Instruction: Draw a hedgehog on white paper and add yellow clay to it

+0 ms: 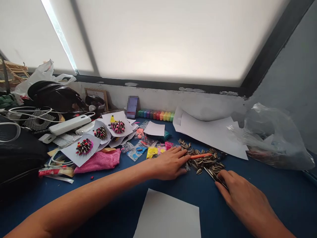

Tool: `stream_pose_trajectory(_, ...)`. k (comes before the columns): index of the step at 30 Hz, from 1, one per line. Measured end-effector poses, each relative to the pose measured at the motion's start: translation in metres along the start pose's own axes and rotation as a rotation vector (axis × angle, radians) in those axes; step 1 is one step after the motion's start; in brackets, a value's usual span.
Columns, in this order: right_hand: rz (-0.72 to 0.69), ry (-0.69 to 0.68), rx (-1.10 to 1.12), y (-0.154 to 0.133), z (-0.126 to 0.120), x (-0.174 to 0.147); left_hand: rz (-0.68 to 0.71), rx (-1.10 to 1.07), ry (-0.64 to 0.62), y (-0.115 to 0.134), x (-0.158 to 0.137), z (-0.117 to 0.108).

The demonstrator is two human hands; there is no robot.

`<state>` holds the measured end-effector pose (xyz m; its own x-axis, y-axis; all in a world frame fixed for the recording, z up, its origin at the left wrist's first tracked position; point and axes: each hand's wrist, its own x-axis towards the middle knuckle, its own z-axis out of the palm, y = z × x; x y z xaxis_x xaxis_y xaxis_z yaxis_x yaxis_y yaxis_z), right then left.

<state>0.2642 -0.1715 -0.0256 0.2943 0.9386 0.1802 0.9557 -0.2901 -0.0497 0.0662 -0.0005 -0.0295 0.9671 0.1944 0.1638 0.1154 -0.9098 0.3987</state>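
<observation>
My left hand (pixel 169 163) lies palm down with its fingers apart, reaching the left edge of a pile of striped sunflower seeds (pixel 198 171). An orange stick-like tool (pixel 200 156) lies across the seeds, just beyond my left fingertips. At the right side of the pile, my right hand (pixel 241 191) has its fingers curled around a thin silver metal tool (pixel 210 174). The tool's far end points into the seeds, and its exact kind is unclear. A blank white sheet (pixel 170 216) lies on the blue table in front of me.
Seed-studded clay figures on paper (pixel 84 147) stand at the left, above a pink cloth (pixel 100 161). Small clay packets (pixel 136 150) lie mid-table. Colourful clay blocks (pixel 155 115) line the wall. White sheets (pixel 210 130) and a plastic bag (pixel 277 138) occupy the right.
</observation>
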Motion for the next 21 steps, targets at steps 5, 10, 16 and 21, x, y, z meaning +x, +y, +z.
stream_pose_trajectory(5,0.074,-0.078,-0.065,-0.010,-0.005,0.000,0.074,0.078,-0.012,0.007,0.008,0.012)
stream_pose_trajectory(10,0.150,-0.142,-0.120,-0.018,-0.015,0.000,0.107,0.147,0.006,0.008,0.018,0.006)
stream_pose_trajectory(16,0.194,-0.165,-0.154,-0.018,-0.019,0.001,0.029,0.223,0.057,0.000,-0.013,-0.001)
stream_pose_trajectory(21,0.180,-0.094,-0.183,-0.010,-0.012,-0.001,-0.108,0.319,0.155,-0.003,-0.042,0.003)
